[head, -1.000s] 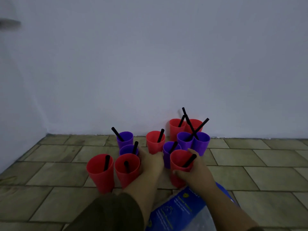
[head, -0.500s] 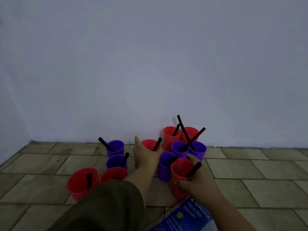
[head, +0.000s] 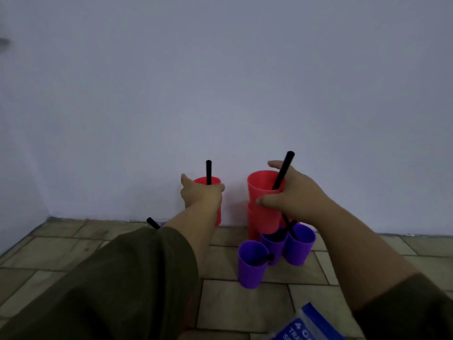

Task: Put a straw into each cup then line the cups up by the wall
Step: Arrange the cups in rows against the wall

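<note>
Fingers (head: 219, 187) of the left hand (head: 202, 196) curl round a red cup (head: 217, 217) close to the wall (head: 220, 94) — its black straw (head: 208, 171) upright. I see the right hand (head: 296, 198) gripping a second red cup (head: 261, 185), leaning straw (head: 283, 171) inside, just above three purple cups (head: 251, 268) clustered on the floor tiles (head: 245, 305); open tiles run rightward along the wall, a blue packet (head: 311, 325) nearest me.

Red cups (head: 261, 185) and purple cups (head: 251, 268) are seen, with black straws (head: 208, 171). The floor (head: 245, 307) is tiled in staggered olive-beige, and the sleeves (head: 122, 278) are dark olive.
</note>
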